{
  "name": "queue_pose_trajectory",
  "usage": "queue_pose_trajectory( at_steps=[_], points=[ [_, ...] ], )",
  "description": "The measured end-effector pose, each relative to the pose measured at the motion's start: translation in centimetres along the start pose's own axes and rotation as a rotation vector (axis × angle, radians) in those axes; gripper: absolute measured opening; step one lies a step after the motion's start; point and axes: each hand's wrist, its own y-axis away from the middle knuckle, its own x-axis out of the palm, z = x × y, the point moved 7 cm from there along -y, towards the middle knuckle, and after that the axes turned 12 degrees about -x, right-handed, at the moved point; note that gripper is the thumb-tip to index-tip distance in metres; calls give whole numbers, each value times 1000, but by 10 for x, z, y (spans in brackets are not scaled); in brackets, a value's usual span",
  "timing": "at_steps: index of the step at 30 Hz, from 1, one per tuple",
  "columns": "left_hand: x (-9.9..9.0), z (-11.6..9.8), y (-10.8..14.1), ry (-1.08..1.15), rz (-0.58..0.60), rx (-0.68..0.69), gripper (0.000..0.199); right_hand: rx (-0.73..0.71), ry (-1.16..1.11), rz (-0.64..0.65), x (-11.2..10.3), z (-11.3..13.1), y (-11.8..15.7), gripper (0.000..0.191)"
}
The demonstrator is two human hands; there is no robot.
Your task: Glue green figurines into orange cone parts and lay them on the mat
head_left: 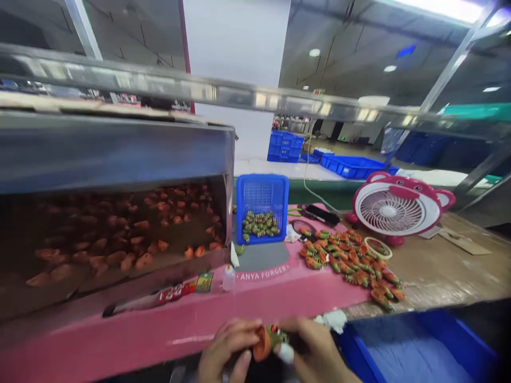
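Low in the head view, my left hand point(229, 348) pinches the rim of a small orange cup-shaped piece point(261, 344). My right hand point(317, 351), with a white wrap on one fingertip, closes on the green figure part point(276, 336) that has a red spot. The two parts touch; whether they are joined I cannot tell. On the mat to the right lies a pile of orange-and-green pieces point(351, 255). A blue basket point(262, 181) holds several green parts point(260, 224). Loose orange cups point(143, 260) lie inside a box-like housing on the left.
A small clear bottle point(229, 278) and a red-labelled tube point(175, 293) lie on the pink mat point(255, 303). A pink fan point(399, 205) stands at the back right, near a tape ring point(378, 248). A blue bin point(419, 346) sits low at the right. A metal rail crosses above.
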Motion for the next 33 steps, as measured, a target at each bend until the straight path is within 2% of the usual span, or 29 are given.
queue_pose_trajectory(
  at_steps=[2,5,9,11,13,15,18,20,22,24,30,33],
  points=[
    [2,-15,3,-150,42,166,26,100,-103,9,-1,-2,-1,13],
    [5,-25,5,-268,65,308,34,185,-206,2,-3,-3,-1,17],
    [7,-31,11,-306,53,462,41,225,-267,4,0,-2,1,16],
    [7,-31,13,-285,51,480,42,272,-306,16,3,-4,3,15],
    [7,-29,10,-226,63,363,37,331,-355,36,6,-7,5,13],
    [5,-19,2,-117,82,64,25,344,-368,72,7,-8,4,10],
    [11,0,-2,146,183,-463,9,234,-275,145,1,-3,-2,15],
    [18,3,0,328,268,-660,9,102,-197,203,-2,5,-6,22],
    [22,3,0,444,315,-740,12,-15,-139,255,-3,13,-8,23],
    [23,4,1,482,322,-757,12,-63,-103,274,-4,16,-7,19],
    [24,1,2,476,287,-715,12,-100,-58,297,-1,22,-1,17],
    [25,-3,1,472,299,-689,10,-153,70,325,1,25,-2,16]
  ],
)
